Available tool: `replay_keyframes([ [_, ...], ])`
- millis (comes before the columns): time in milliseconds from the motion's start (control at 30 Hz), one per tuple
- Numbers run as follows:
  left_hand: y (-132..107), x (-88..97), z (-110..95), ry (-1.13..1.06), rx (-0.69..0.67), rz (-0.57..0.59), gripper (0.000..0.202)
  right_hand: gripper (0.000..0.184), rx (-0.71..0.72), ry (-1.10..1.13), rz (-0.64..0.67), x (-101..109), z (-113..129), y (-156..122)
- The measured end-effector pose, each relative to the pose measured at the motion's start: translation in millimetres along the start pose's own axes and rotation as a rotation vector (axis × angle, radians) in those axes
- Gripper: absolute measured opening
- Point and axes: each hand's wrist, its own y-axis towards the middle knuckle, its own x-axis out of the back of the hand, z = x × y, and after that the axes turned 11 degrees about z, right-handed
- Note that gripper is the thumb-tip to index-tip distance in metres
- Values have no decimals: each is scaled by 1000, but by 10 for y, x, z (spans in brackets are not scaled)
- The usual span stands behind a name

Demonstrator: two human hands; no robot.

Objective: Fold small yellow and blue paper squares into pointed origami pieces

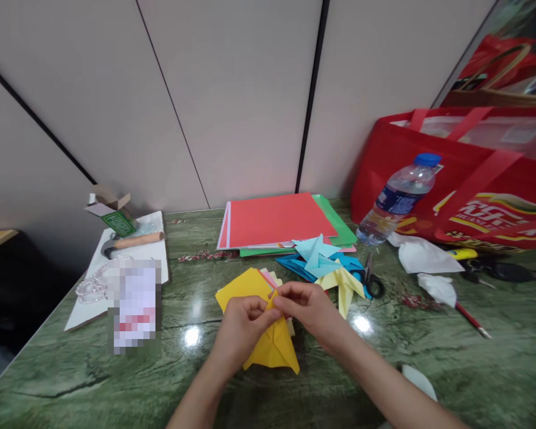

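Note:
A folded piece of yellow origami paper (pixel 274 347) is pinched at its top by both of my hands, its wider lower part flaring toward me. My left hand (pixel 242 326) grips it from the left, fingers curled. From the right, my right hand (pixel 310 307) pinches the same tip between thumb and forefinger. Behind the left hand lies a stack of square paper (pixel 243 285), yellow on top. Folded paper figures in light blue (pixel 315 256), darker blue and pale yellow (pixel 342 283) lie just beyond my right hand, beside black-handled scissors (pixel 374 285).
Coloured sheets (pixel 277 220) lie against the wall. At right stand a water bottle (pixel 399 199) and a red bag (pixel 464 173), with crumpled tissues (pixel 429 255) and a red pen (pixel 471 319) in front. At left, a white board (pixel 87 310) carries a hammer (pixel 134 241), beads and a small box (pixel 118 220).

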Motion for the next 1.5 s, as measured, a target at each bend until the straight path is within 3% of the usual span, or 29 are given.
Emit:
replay_keyframes([
  [233,-1,-4,-11,9,29,26,32,14,24,-11,-61,-22,-10,-7],
  [533,18,-6,16,139,-22,-24,28,19,43,43,-114,10,-37,2],
  [800,23,3,22,189,-20,-11,28,19,49,-76,-30,18,2,-10],
  [1100,26,5,36,223,-20,32,28,13,102,-196,-45,7,-6,-5],
  [1500,-8,-9,-33,163,15,82,29,23,90,-64,-33,0,28,-33],
])
